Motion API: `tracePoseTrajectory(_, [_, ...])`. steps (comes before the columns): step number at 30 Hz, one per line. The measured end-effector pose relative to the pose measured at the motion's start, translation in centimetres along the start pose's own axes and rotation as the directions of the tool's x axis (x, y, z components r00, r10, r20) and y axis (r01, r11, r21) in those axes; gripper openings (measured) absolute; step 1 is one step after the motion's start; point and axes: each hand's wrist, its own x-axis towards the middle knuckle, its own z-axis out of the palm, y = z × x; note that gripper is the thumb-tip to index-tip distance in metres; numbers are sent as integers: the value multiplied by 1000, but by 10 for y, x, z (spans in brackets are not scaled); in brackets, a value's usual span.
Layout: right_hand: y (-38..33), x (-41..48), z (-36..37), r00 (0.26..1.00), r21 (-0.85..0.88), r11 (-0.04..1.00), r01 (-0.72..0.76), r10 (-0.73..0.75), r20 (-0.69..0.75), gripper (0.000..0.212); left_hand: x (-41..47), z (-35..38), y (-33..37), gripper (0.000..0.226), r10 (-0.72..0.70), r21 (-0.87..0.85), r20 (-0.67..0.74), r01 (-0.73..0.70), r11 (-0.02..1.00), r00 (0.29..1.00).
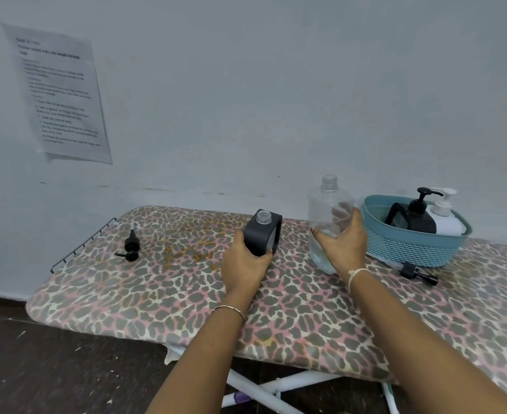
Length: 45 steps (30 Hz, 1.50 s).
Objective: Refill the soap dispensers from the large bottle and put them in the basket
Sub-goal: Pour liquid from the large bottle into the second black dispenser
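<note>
Left hand (244,264) grips uncapped dark dispenser (261,237), right hand (341,243) grips large bottle (327,204); two capped dispensers (419,216) sit in basket (410,249); I judge this refill pending.

Pump (131,248) far left — dispenser (261,233), large bottle (328,204), basket (410,249) rightward

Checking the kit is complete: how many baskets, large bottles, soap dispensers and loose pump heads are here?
Basket: 1
Large bottle: 1, in right hand
Soap dispensers: 3, open black dispenser in left hand, black pump dispenser and white pump dispenser in basket
Loose pump heads: 2, left pump head, right pump head
Total: 7
</note>
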Motion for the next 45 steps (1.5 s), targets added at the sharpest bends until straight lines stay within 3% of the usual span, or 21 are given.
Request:
tracePoseTrajectory(8, [-9, 3, -6, 955, -333, 897, 290, -248, 164, 76, 0, 0, -1, 45, 5, 6, 8, -5, 1000, 1000])
tracePoseTrajectory(15, [-15, 7, -16, 863, -557, 660, 504, -403, 304, 83, 0, 0, -1, 49, 6, 26, -5, -6, 1000, 1000])
tracePoseTrajectory(20, [-22, 13, -15, 807, -596, 547, 588, -447, 385, 89, 0, 0, -1, 49, 1, 25, 4, -1, 1000, 1000])
tracePoseTrajectory(27, [-30, 16, -13, 769, -639, 440, 631, -468, 437, 91, 1, 0, -2, 46, 8, 29, 5, -8, 1000, 1000])
tracePoseTrajectory(45, [-38, 25, -10, 727, -668, 331, 667, -488, 483, 91, 0, -1, 0, 47, -5, 25, 2, 5, 1000, 1000])
